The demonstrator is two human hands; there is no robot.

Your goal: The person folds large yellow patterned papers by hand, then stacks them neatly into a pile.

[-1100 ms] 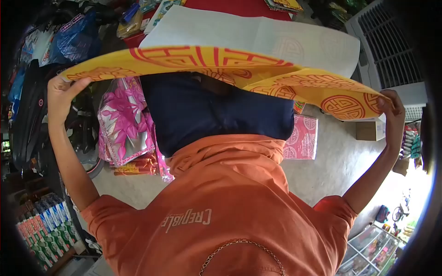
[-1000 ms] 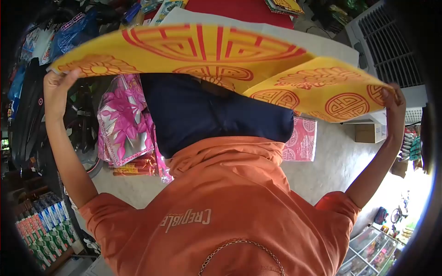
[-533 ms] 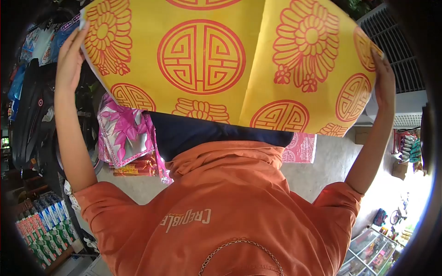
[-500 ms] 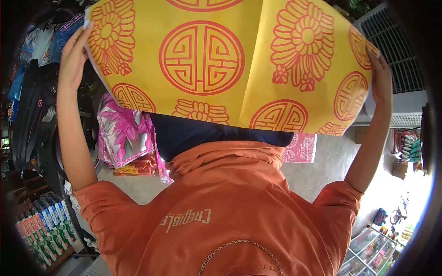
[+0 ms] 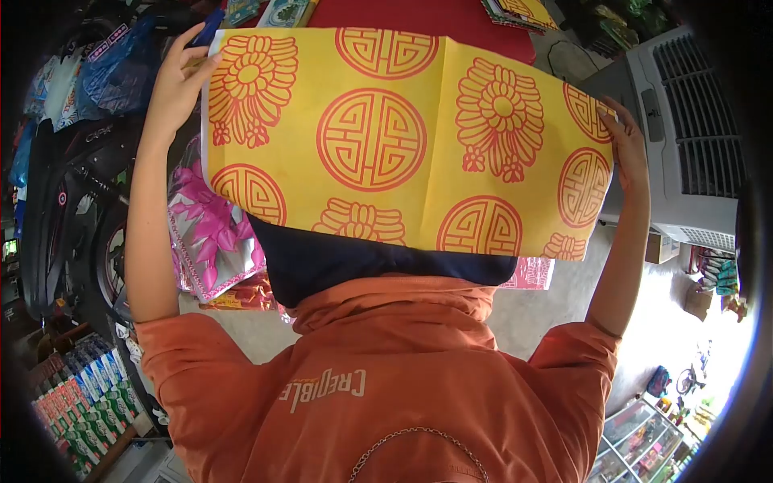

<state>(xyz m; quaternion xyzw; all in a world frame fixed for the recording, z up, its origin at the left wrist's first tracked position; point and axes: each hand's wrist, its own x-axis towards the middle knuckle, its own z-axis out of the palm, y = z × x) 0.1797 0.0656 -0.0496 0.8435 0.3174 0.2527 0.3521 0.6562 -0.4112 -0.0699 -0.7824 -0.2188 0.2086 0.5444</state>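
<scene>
At the far left I see rows of boxed goods in red, blue and green, and above them a black motorbike with a blue plastic bag near its top. The person's left hand comes next, raised at the upper left corner of a yellow sheet; its fingers are spread, one tip meeting the edge, and I cannot tell whether it pinches the paper. Below that hand lies a pink and silver packet, partly covered by the sheet. In the middle the yellow sheet stretches broad between the two hands, printed with red flowers and round emblems, a crease running down it. Its top edge overlaps a red surface, and its lower edge crosses in front of dark trousers and above an orange shirt. Just right of the trousers, a bit of pink patterned package peeks out on the floor. The right hand grips the sheet's right edge near the upper corner, fingertips over the paper. Past it stand a grey appliance with a slatted grille and, lower down, a glass case.
</scene>
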